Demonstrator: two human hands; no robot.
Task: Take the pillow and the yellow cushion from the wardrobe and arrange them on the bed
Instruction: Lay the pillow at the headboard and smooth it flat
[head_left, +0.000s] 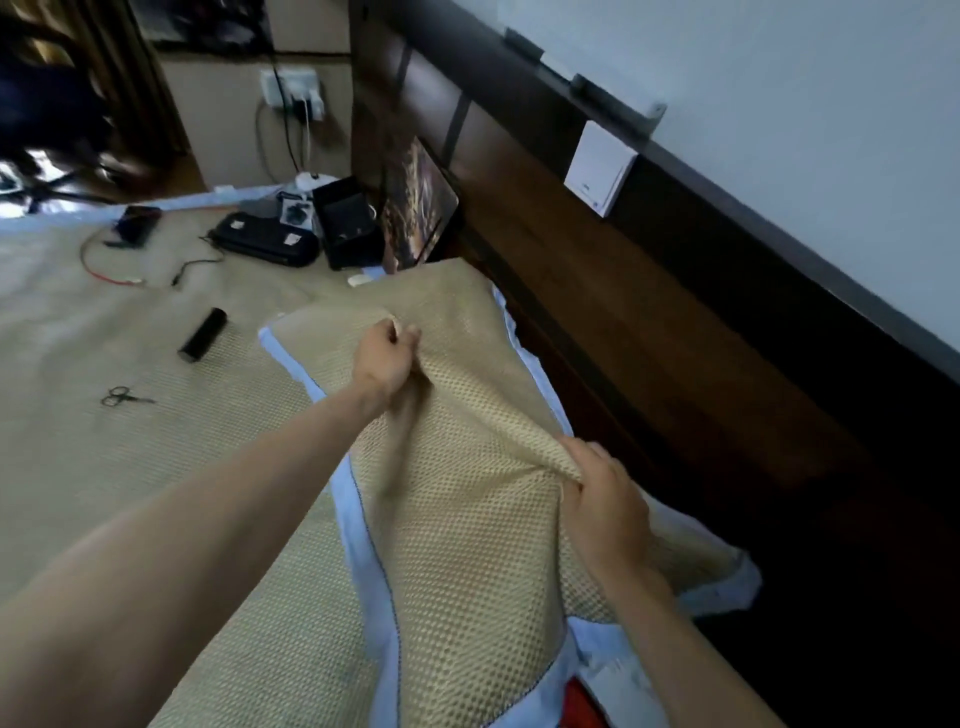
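Pillow (467, 415): tan honeycomb mesh, pale blue border. Bed (104, 467): matching tan weave. Headboard (597, 270), right: dark brown wood. Far wall (779, 104): pale grey-white.

Scissors (126, 397), a black tube (202, 335) and cables (111, 270) littered the mat (78, 467) at left; the headboard (597, 270) closed the right.
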